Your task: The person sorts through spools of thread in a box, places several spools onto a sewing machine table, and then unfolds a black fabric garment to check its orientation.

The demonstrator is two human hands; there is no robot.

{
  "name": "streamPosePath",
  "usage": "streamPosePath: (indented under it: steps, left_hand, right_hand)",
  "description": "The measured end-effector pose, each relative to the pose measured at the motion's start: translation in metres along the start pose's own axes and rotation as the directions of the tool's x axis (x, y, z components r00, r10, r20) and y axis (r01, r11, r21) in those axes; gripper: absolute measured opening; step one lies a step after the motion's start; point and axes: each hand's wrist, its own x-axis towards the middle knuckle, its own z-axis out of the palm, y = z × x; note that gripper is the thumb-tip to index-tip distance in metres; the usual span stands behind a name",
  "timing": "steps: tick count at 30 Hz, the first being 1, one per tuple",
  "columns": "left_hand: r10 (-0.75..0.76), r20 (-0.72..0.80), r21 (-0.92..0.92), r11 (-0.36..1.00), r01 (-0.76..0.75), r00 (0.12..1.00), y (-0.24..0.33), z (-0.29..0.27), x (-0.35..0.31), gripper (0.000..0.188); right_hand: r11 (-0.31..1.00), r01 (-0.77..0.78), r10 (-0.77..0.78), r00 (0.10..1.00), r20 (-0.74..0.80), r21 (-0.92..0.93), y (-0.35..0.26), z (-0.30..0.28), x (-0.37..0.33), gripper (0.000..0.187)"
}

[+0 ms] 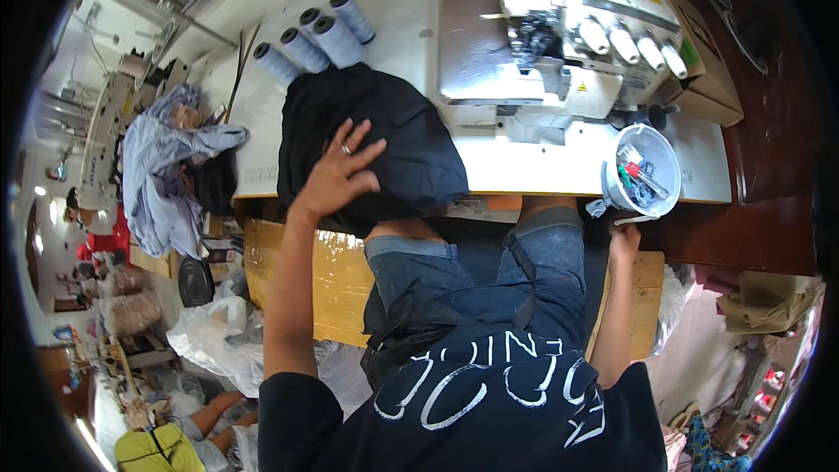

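My left hand [343, 173] lies on a heap of black cloth [384, 122] at the table's front edge, its fingers spread and a ring on one of them. The cloth hangs a little over the edge towards my lap. My right hand [624, 243] is low at the table's front edge, just under a light grey bucket [616, 177] with small tools and scraps inside. Its fingers look curled in by the bucket's white handle [636, 219]. What they hold, if anything, is too small and hidden to make out.
An overlock sewing machine [581, 79] with white thread cones stands at the back right, beside a cardboard box [712, 87]. Several grey-blue thread cones [338, 42] stand behind the cloth. Light blue garments [166, 166] hang at the left. A person in yellow [157, 453] sits lower left.
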Motion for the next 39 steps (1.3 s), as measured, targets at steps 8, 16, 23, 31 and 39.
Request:
streamPosePath:
  steps: [8,16,23,31,39]
  left_hand:
    - [-0.250,-0.501,-0.043,0.963,0.265,0.829,-0.084,0.011,-0.001,0.031]
    - [-0.339,-0.653,-0.130,0.931,0.341,0.677,-0.076,0.011,-0.010,0.021]
    - [-0.444,-0.531,-0.125,0.884,0.451,0.722,-0.086,0.019,-0.014,0.038]
    - [-0.456,-0.584,-0.141,0.872,0.469,0.671,-0.079,0.010,-0.020,0.034]
    - [-0.282,-0.705,-0.033,0.930,0.367,0.651,-0.069,0.009,-0.023,0.016]
  right_hand:
    - [0.740,0.437,-0.388,0.898,0.205,-0.512,-0.084,0.034,-0.101,0.026]
    - [0.595,0.436,-0.237,0.898,0.371,-0.675,-0.110,0.038,-0.108,0.028]
    - [0.768,0.437,-0.150,0.833,0.532,-0.468,-0.147,0.018,-0.088,0.040]
    - [0.846,0.338,-0.089,0.853,0.515,-0.413,-0.158,-0.051,-0.062,0.038]
    - [0.963,0.061,0.070,0.881,0.468,-0.261,-0.145,-0.080,-0.081,0.040]
